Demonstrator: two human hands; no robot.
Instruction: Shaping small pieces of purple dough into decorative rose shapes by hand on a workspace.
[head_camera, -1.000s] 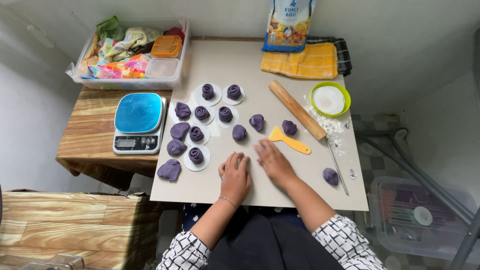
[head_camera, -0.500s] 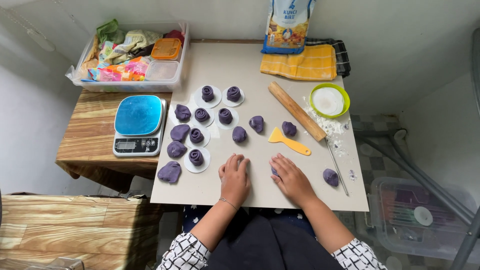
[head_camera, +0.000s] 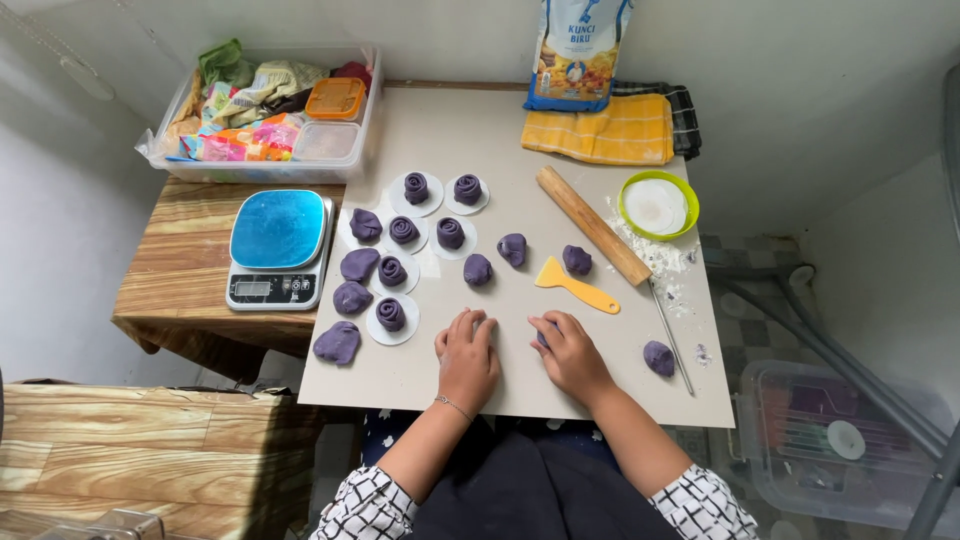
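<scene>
A purple dough piece (head_camera: 543, 337) is cupped under the right hand (head_camera: 568, 352) on the board (head_camera: 500, 130), fingers curled over it (apparently to shape it); the left hand (head_camera: 468, 358) is laid flat alongside, holding nothing, with the scraper (head_camera: 573, 286) kept near

Blue-yellow flour bag (head_camera: 578, 50) stood at board's far edge. Colourful wrappers (head_camera: 235, 140) heaped in clear tub. Grey display (head_camera: 250, 288) set in scale front.
</scene>
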